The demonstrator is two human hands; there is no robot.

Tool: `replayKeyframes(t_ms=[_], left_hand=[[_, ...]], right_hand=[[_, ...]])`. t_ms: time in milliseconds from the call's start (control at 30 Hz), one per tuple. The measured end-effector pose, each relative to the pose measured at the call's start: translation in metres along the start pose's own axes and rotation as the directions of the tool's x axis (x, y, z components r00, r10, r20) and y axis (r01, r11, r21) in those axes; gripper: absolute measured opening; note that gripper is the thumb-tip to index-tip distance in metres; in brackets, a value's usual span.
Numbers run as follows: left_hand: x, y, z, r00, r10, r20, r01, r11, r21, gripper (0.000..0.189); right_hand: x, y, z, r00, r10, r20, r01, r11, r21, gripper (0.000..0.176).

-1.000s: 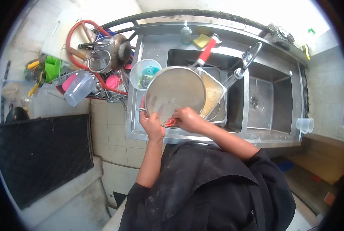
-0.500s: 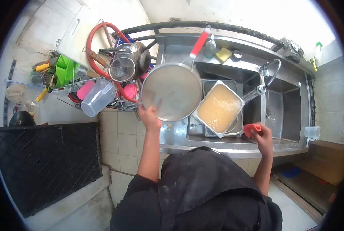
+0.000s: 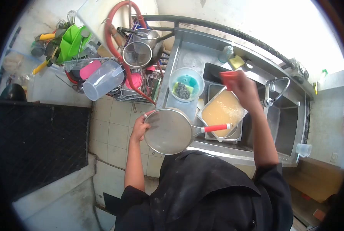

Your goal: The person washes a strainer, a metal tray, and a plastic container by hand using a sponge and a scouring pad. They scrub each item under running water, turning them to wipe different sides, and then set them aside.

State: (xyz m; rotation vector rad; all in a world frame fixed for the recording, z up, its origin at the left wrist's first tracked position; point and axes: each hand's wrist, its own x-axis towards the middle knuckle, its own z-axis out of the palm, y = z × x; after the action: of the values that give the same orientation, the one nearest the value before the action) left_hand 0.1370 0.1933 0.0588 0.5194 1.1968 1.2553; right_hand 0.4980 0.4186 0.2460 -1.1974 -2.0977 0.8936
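Sieve (image 3: 169,131) turned, rim in L hand (image 3: 139,129); R hand (image 3: 243,87) grips red item (image 3: 228,79), prob. scraper.

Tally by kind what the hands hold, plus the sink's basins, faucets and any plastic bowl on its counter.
Sieve in the left hand: 1
Red cloth or scraper in the right hand: 1
Basins: 2
Faucet: 1
Plastic bowl: 1
Total: 6

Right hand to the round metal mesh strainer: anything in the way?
Nothing visible. The rectangular metal pan of tan liquid lies partly between the right hand and the round metal mesh strainer in view, but looks lower: the strainer's red handle overlaps it.
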Motion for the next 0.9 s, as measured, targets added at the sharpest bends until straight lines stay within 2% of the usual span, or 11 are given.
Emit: replayKeyframes(t_ms=[33,100,167,367,433,500,567,667,733,867,900], left_hand=[[0.009,-0.007,-0.001,0.998,-0.025,0.058,0.021,0.998,0.064,0.073],[0.027,-0.013,-0.001,0.993,-0.040,0.115,0.026,0.992,0.123,0.073],[0.040,-0.016,-0.001,0.984,-0.099,0.151,0.068,0.978,0.197,0.072],[0.082,-0.025,-0.014,0.993,-0.077,0.089,0.026,0.881,0.472,0.068],[0.085,-0.025,-0.016,0.997,-0.064,0.046,0.032,0.866,0.499,0.061],[0.085,-0.014,-0.010,0.999,0.012,-0.050,0.029,0.677,0.735,0.055],[0.083,-0.001,0.001,0.994,0.008,-0.112,0.087,0.576,0.813,0.049],[0.085,0.015,0.016,0.980,0.046,-0.196,0.160,0.412,0.897,0.041],[0.086,0.011,0.024,0.971,0.071,-0.230,0.189,0.365,0.911,0.039],[0.077,-0.006,0.039,0.916,0.272,-0.295,0.211,0.299,0.931,0.049],[0.069,-0.006,0.045,0.891,0.337,-0.305,0.224,0.260,0.939,0.053]], right_hand=[[0.022,0.009,0.029,0.984,0.041,0.174,-0.051,0.997,0.052,0.018],[0.058,0.049,0.102,0.922,-0.078,0.380,0.115,0.990,-0.076,0.019],[0.083,0.060,0.157,0.882,0.101,0.460,0.180,0.831,-0.527,0.017],[0.113,0.163,0.272,0.939,0.199,0.279,0.047,0.732,-0.680,0.025],[0.109,0.156,0.266,0.911,0.145,0.387,0.157,0.746,-0.647,0.022],[0.113,0.144,0.242,0.808,0.204,0.553,0.190,0.797,-0.573,0.019],[0.111,0.169,0.256,0.876,0.195,0.442,0.134,0.781,-0.610,0.021],[0.122,0.183,0.260,0.800,0.076,0.595,0.367,0.722,-0.587,0.023],[0.128,0.155,0.241,0.606,0.410,0.681,0.145,0.785,-0.602,0.023],[0.110,0.140,0.229,0.621,0.158,0.768,0.403,0.776,-0.485,0.021],[0.105,0.162,0.250,0.758,0.145,0.636,0.289,0.800,-0.526,0.022]])
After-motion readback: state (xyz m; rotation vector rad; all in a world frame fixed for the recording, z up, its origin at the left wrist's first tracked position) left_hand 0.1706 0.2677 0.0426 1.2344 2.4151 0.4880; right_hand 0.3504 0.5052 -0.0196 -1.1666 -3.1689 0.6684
